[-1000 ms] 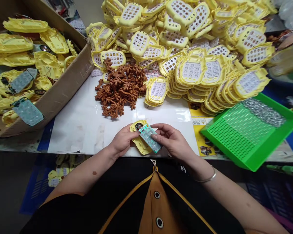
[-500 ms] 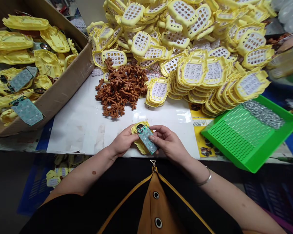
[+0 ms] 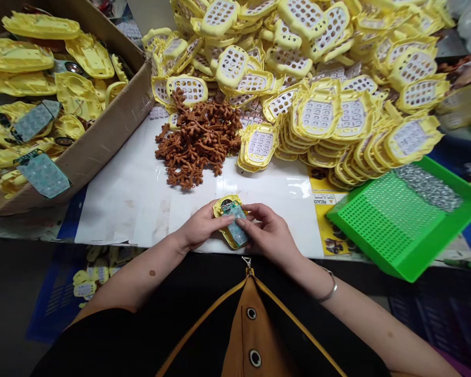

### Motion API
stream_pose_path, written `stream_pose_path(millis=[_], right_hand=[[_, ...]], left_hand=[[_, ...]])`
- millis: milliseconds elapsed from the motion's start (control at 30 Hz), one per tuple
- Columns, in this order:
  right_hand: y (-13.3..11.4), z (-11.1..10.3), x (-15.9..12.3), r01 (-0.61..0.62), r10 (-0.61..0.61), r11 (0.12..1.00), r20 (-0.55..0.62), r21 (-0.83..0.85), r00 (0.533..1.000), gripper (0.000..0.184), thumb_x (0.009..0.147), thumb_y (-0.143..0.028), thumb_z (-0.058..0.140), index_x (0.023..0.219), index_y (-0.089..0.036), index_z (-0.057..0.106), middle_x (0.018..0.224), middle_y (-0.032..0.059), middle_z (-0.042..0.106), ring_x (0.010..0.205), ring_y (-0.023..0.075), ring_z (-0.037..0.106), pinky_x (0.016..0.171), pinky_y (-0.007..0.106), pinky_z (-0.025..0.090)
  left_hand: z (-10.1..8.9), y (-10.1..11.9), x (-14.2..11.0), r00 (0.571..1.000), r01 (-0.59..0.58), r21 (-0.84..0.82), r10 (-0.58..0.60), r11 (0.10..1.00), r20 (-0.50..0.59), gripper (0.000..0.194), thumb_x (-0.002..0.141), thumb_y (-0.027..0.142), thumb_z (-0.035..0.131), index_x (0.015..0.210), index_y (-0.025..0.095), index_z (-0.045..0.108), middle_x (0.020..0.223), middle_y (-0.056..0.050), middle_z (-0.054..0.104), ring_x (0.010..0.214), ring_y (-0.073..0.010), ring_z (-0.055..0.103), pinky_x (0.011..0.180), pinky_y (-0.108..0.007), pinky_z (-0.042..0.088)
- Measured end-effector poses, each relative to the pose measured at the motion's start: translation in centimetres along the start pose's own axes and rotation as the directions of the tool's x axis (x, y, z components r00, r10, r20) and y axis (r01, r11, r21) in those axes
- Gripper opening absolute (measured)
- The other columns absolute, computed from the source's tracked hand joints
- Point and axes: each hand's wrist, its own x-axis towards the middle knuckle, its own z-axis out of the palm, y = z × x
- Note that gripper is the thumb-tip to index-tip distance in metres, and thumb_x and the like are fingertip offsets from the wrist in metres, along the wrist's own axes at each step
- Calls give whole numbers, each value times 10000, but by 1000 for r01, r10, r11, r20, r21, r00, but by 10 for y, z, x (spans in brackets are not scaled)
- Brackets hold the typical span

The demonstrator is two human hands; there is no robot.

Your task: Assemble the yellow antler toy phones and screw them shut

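Observation:
Close to the table's front edge I hold a yellow plastic shell [image 3: 218,208] with a round dark speaker at its top. A green circuit board [image 3: 238,232] lies over the shell's open inside, roughly in line with it. My left hand [image 3: 198,226] grips the shell from the left, its thumb pressed on the board. From the right, my right hand [image 3: 270,230] has its thumb on the board and its fingers at the board's and shell's right edge. Some of its fingertips are hidden.
Behind my hands lies a heap of brown plastic pieces [image 3: 200,141]. Stacked yellow keypad covers [image 3: 317,115] fill the back. A cardboard box [image 3: 113,120] of yellow shells and boards stands left. At right, a green basket [image 3: 377,225] holds small metal screws.
The board has turned more upright and now sits in line with the shell. My left thumb has come over onto the board.

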Motion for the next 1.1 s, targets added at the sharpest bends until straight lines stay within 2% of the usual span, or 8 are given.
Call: stream_pose_path(millis=[100,200,267,367,500,767,933,1100], right_hand=[[-1,-4,-4,252,-293,883,-46,-395,955,282,836,-403,602,1024,-195,637,889,54,610,567,117,579,507,290,533],[-9,-13,-6,415,-556,543,58,-730,829,300,881,-380,552,1089,-189,651,1029,136,596,784,210,630,677,400,567],[-16,-20,-6,523,-610,341,240,-781,756,451,852,-430,591,1227,-179,577,1180,189,561,1033,298,594,832,495,543],[-24,-28,-1,681,-498,203,524,-704,691,755,796,-408,674,1427,-157,345,1425,231,401,1333,364,387,1003,566,442],[-26,-27,7,701,-380,186,607,-689,698,849,774,-384,700,1454,-117,268,1420,254,418,1315,385,417,994,574,453],[-27,-17,8,681,-391,249,571,-689,721,841,764,-435,693,1416,-52,324,1357,303,465,1228,401,502,935,583,504],[-28,-13,5,676,-446,193,551,-711,706,793,795,-432,655,1388,-12,336,1335,318,469,1213,401,510,934,554,517],[-20,-11,10,644,-572,212,441,-735,692,803,835,-457,591,1425,-18,267,1345,329,437,1219,412,487,938,590,494]], left_hand=[[3,0,1,998,21,-29,-23,999,-53,345,695,243,772,1009,147,668,968,-65,703,877,-187,636,835,-327,479],[5,2,2,995,54,-74,-60,996,-84,322,676,215,776,971,141,670,919,-59,708,847,-183,640,831,-332,479],[4,4,1,994,64,-90,-71,994,-80,308,678,198,767,966,140,673,912,-61,710,851,-184,640,840,-329,470],[2,4,1,996,72,-106,-78,992,-50,323,676,180,756,989,146,682,920,-60,712,859,-188,639,845,-328,462],[0,3,2,997,72,-84,-75,994,-24,283,686,170,745,963,150,688,895,-53,708,838,-182,636,826,-320,463],[-2,3,1,997,76,-27,-76,997,6,344,670,204,771,988,142,655,896,-53,678,828,-183,619,795,-326,475],[3,-2,-1,977,-74,97,92,993,-194,433,648,178,785,1049,178,621,998,-39,672,940,-197,603,861,-331,453],[22,3,2,974,-82,-23,75,996,-215,508,583,136,801,1055,165,617,941,-26,686,884,-175,617,846,-317,460]])
